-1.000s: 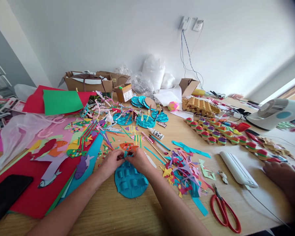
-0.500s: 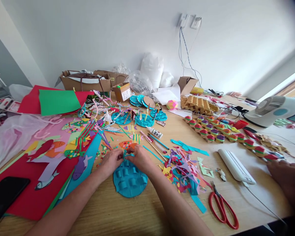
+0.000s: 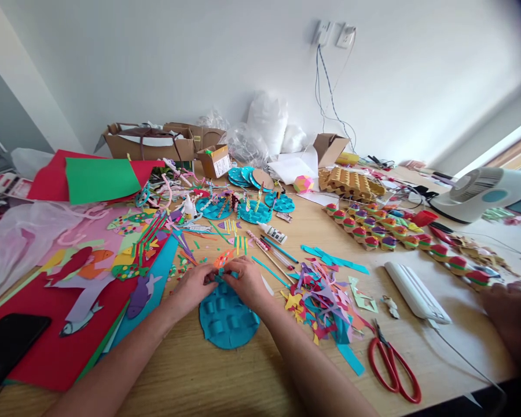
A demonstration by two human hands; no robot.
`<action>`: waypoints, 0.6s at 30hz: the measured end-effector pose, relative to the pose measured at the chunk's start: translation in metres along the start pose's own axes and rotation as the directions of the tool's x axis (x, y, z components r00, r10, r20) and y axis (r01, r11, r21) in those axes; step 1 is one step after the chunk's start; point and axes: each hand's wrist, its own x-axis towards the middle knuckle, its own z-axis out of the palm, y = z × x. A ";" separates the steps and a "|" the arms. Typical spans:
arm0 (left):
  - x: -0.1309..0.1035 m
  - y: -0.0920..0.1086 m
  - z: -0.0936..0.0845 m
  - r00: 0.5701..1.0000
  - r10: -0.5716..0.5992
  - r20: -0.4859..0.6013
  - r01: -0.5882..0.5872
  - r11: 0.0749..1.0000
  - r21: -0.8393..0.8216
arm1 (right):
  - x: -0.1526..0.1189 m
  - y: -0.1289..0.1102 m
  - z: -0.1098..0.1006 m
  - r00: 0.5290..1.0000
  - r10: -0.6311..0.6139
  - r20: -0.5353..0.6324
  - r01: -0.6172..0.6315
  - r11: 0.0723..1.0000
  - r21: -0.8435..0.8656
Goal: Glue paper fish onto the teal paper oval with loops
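Note:
A round teal disc with rows of curled paper loops lies on the table in front of me. Over its far edge my left hand and my right hand meet, thumbs and fingertips pinched close together. An orange dotted paper fish tilts up at the right fingertips, its lower part hidden by them. A bit of teal paper shows between the two hands; what the left fingers pinch is hidden.
Colourful paper scraps and red-handled scissors lie to the right. A glue bottle and pencils lie beyond the hands. Red card and a phone are at left. Another person's hand rests at far right.
The orange fish has turned from lying nearly level to a tilt and now shows closer to the fingertips. Both hands remain at the disc's far edge.

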 end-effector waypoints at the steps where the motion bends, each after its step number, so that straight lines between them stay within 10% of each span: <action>1: -0.001 0.000 0.002 1.000 0.008 -0.013 -0.008 1.000 -0.005 | -0.001 0.000 0.000 1.000 0.009 -0.015 -0.009 1.000 0.006; 18: 0.004 -0.008 0.016 0.994 0.088 -0.072 -0.079 0.990 0.118 | -0.008 0.001 -0.004 0.999 0.044 -0.009 -0.045 0.996 -0.081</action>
